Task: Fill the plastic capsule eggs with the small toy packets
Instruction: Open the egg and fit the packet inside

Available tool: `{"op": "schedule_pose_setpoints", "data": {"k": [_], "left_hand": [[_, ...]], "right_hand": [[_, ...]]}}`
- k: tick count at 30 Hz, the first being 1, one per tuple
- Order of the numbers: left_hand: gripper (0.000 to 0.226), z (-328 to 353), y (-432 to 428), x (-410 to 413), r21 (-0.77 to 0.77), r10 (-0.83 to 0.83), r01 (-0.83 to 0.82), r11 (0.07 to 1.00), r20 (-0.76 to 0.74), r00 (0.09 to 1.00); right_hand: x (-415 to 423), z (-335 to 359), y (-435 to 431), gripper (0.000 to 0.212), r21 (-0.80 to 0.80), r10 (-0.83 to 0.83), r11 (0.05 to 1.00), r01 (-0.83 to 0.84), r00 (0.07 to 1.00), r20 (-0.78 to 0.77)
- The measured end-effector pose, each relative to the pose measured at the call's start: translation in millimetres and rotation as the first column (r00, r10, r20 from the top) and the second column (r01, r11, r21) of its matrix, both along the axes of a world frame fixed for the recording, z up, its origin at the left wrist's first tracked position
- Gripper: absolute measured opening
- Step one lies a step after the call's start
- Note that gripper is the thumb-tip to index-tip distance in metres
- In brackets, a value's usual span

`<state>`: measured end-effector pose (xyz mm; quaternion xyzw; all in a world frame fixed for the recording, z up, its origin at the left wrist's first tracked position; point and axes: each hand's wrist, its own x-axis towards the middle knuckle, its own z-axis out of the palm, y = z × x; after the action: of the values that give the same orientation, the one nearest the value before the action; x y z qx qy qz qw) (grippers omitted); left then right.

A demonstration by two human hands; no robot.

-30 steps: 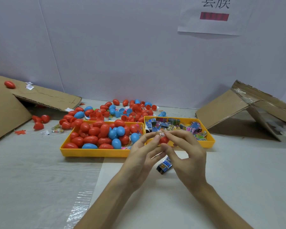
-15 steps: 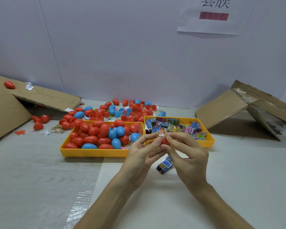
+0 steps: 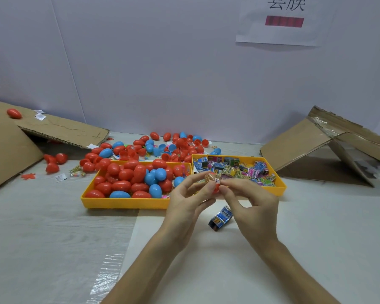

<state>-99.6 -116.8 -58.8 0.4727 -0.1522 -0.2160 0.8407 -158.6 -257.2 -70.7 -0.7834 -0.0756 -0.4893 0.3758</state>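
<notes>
Egg tray sits at 10 o'clock from my hands, unchanged. L hand pinches the red capsule half w/ thumb + fingertips, a narrow grip. Toy packet sits on its mouth at 12, not fully in yet. Spare packet lies on the table at 6, unmoved. R hand closed in over the last sec and its fingertips now pinch the packet. I judge this is the stuffing step, w/ capping next. Packet tray is at 2.

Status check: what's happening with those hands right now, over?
Left hand and right hand pinching red egg, packet poking out on top. Spare packet lies beneath. Nothing blocking.
</notes>
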Motion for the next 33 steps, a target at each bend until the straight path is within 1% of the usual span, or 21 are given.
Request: {"op": "schedule_pose_setpoints", "data": {"k": [5, 10, 15, 20, 24, 29, 33], "left_hand": [[0.042, -2.9, -2.4, 0.8, 0.167, 0.117, -0.148, 0.975, 0.181, 0.977], [0.042, -4.5, -3.6, 0.6, 0.225, 0.128, -0.187, 0.956, 0.253, 0.959], [0.042, -2.9, -1.5, 1.0, 0.198, 0.07, -0.117, 0.973, 0.231, 0.97], [0.045, -2.0, -1.1, 0.3, 0.208, 0.033, -0.088, 0.974, 0.253, 0.967], [0.046, -2.5, -0.4, 0.7, 0.201, 0.02, -0.074, 0.977, 0.255, 0.967], [0.04, -1.9, 0.6, -0.1, 0.218, 0.004, -0.068, 0.974, 0.278, 0.961], [0.034, -0.3, 0.4, -3.5, 0.212, -0.02, -0.045, 0.976, 0.295, 0.955]], "right_hand": [[0.1, -1.4, -4.6, 0.014, -0.117, -0.083, 0.989, 0.088, 0.995, 0.052], [0.8, -2.7, -7.1, 0.007, -0.22, -0.135, 0.964, 0.151, 0.987, 0.088], [1.4, -3.7, -8.6, 0.003, -0.232, -0.146, 0.96, 0.155, 0.988, 0.056], [1.0, -2.2, -9.1, 0.015, -0.233, -0.137, 0.963, 0.138, 0.99, 0.02], [1.2, -2.3, -8.9, 0.015, -0.236, -0.128, 0.964, 0.125, 0.992, 0.005], [1.7, -2.1, -9.0, 0.011, -0.229, -0.099, 0.969, 0.093, 0.995, -0.014], [1.5, -1.9, -8.2, 0.012, -0.237, -0.108, 0.966, 0.1, 0.994, -0.02]]}}
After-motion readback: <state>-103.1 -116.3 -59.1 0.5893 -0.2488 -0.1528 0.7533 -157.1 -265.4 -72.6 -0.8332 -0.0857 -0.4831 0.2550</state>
